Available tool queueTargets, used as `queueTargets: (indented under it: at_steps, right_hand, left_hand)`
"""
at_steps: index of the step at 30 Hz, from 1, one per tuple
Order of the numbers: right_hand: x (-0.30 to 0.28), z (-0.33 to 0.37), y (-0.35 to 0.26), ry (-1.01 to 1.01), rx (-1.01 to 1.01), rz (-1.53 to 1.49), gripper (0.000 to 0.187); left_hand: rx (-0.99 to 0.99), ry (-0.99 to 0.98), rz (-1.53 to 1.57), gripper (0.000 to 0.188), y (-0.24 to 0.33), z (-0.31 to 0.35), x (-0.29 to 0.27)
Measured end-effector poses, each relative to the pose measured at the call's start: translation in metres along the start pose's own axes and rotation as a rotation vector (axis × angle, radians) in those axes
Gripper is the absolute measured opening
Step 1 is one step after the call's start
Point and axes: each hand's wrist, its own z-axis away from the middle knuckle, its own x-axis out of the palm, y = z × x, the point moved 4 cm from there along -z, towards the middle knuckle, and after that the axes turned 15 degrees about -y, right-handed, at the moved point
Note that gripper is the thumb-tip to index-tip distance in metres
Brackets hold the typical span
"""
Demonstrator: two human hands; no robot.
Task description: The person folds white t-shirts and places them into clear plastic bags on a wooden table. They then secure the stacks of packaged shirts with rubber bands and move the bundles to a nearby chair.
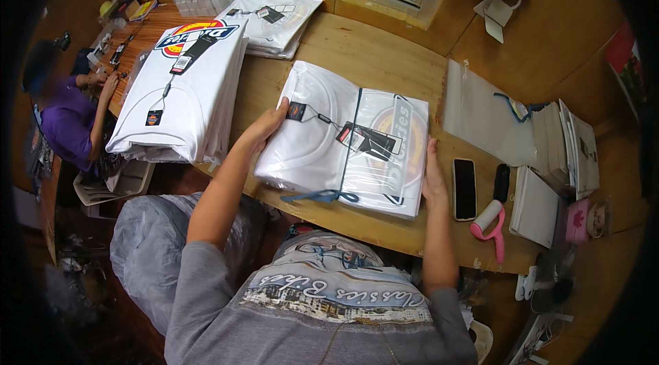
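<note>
In front of me on the wooden table lies a bundle of white T-shirts in clear plastic, with black hang tags on top. A dark blue tie runs around its middle, its knot and loose end at the near edge. My left hand grips the bundle's left edge, thumb on top and the other fingers hidden beneath. Against the right edge my right hand is closed, its fingers partly out of sight. Left of the bundle rises a tall stack of folded white T-shirts with a printed logo and a tag.
Bagged shirts lie at the back. To the right are a phone, a pink-handled lint roller, clear plastic bags and white cards. A person in purple sits at far left. A grey plastic sack stands below.
</note>
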Motion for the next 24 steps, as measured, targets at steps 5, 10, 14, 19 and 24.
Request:
queueTargets:
  at_steps: [5,10,14,19,24]
  right_hand:
    - [-0.018,0.056,0.006,0.073,0.083,0.137,0.068]
    - [-0.026,0.079,0.01,0.012,0.168,-0.017,0.072]
    - [-0.008,0.082,0.0,0.042,0.003,0.231,0.072]
    - [-0.017,0.079,0.003,0.042,0.095,0.389,0.077]
    - [-0.021,0.078,-0.005,0.028,0.041,0.207,0.079]
  left_hand:
    - [-0.047,-0.102,0.109,0.061,-0.035,0.047,0.024]
    - [-0.046,-0.022,0.379,0.054,-0.058,0.071,0.034]
    - [-0.116,0.103,0.393,0.055,-0.046,0.076,0.064]
    - [-0.06,0.055,0.318,0.057,-0.067,0.072,0.062]
    - [0.26,0.178,-0.349,0.052,-0.068,0.068,0.052]
